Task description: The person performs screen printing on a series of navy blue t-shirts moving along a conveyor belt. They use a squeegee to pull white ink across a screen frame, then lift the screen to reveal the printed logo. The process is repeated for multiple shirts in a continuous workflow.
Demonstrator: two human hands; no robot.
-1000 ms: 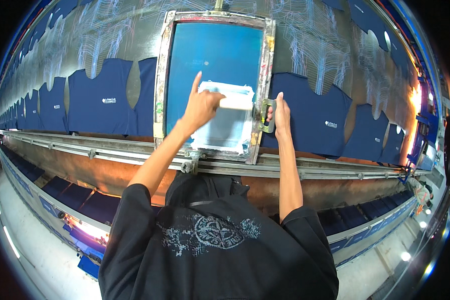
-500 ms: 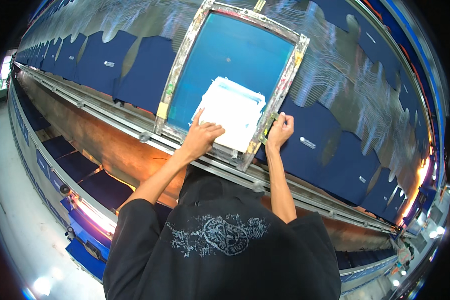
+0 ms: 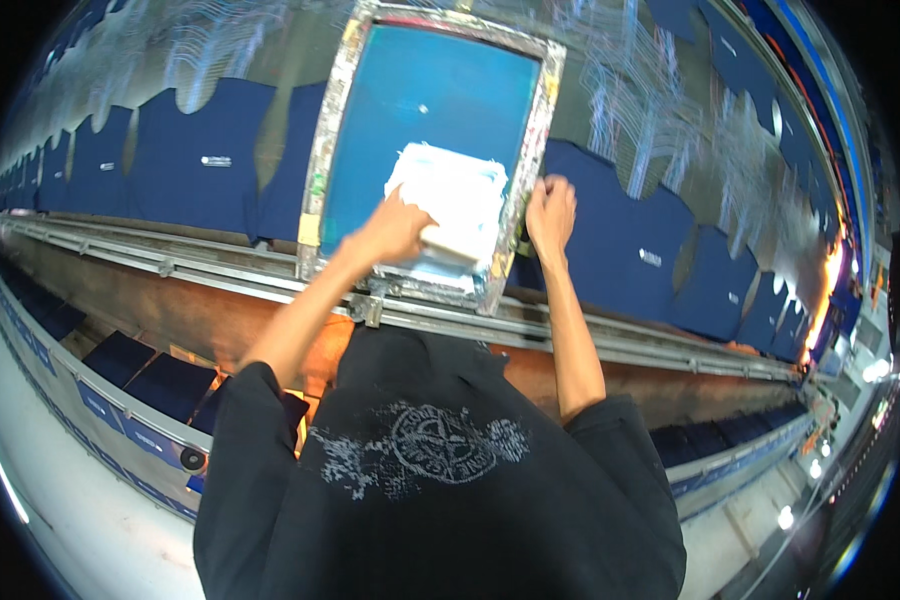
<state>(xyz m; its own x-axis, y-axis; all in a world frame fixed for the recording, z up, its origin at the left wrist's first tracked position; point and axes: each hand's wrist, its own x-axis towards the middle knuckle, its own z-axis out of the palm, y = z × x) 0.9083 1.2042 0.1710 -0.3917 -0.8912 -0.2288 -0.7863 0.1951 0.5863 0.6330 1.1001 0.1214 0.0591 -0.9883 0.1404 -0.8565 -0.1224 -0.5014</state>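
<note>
Much of the pale bar is hard to make out: its left end is hidden in the left hand, and motion blurs both. The left hand is closed around it, index finger stretched toward the far end of the screen frame. The right hand is at the frame's right side, fingers curled in, covering most of a handle; I cannot tell whether it grips it. Beyond the frame's far end, a metal fitting is cut off.

The frame's long axis runs away from the person, its far end leaning right. The bar lies crosswise within the frame's near half, its free end pointing to the right side.

The frame looks worn, paint-smeared and grey-white, around blue mesh with a bright white patch. Dark blue garment pieces lie on the surface left and right of it.
</note>
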